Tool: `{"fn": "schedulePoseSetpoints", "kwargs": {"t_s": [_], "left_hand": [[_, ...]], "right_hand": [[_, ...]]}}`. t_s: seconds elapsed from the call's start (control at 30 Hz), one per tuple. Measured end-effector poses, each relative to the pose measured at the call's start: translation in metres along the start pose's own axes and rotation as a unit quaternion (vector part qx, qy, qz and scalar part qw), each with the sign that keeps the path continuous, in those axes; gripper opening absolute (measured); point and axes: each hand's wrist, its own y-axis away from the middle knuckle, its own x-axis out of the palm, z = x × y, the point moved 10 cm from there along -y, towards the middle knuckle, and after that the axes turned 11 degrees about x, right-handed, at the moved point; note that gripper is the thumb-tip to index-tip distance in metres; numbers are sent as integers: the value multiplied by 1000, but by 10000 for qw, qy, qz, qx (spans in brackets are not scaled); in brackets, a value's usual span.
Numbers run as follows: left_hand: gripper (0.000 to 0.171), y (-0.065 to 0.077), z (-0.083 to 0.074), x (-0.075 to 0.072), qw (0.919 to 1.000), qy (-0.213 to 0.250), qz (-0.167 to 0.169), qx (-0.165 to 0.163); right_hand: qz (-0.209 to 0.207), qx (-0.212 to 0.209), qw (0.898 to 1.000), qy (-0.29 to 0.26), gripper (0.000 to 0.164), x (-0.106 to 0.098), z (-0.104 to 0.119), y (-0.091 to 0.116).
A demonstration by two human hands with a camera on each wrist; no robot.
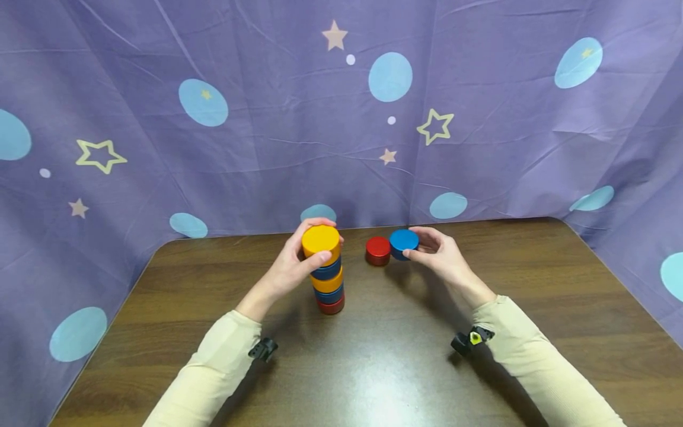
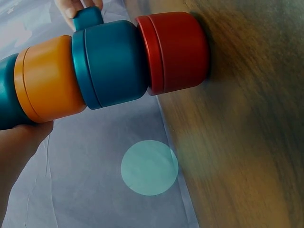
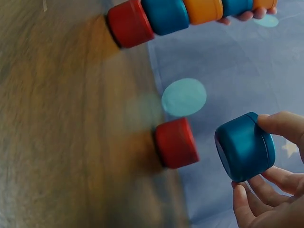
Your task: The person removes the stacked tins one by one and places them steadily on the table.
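Observation:
A tower of small round lidded tins stands upright on the table: a red tin (image 2: 183,52) at the bottom, then a blue tin (image 2: 116,64), an orange tin (image 2: 52,78), another blue one and a yellow-orange tin (image 1: 321,238) on top. My left hand (image 1: 288,268) grips that top tin, thumb at the near side and fingers round the far side. Off to the right, my right hand (image 1: 444,256) pinches a separate blue tin (image 3: 244,147) between thumb and fingers, raised above the table. Beside it a loose red tin (image 3: 176,143) sits on the table.
The brown wooden table (image 1: 373,344) ends at a purple curtain (image 1: 277,118) with stars and dots, close behind the tins. Black wrist cameras hang under both sleeves, the left camera (image 1: 263,350) and the right camera (image 1: 469,340).

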Motion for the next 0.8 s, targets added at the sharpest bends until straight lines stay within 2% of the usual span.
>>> {"fn": "schedulePoseSetpoints", "kwargs": {"t_s": [0.23,0.5,0.8], "left_hand": [[57,1,2,0,10000,-40,13,-76],[56,0,1,0,9999,-95,36,-38],[61,0,2,-1,9998,-166,41,-30]], "right_hand": [[-141,163,9997,143,52,-3,-18,-6],[-94,251,9994,204,54,-4,-33,-17],[13,463,9970,614,53,0,-56,-28]]}}
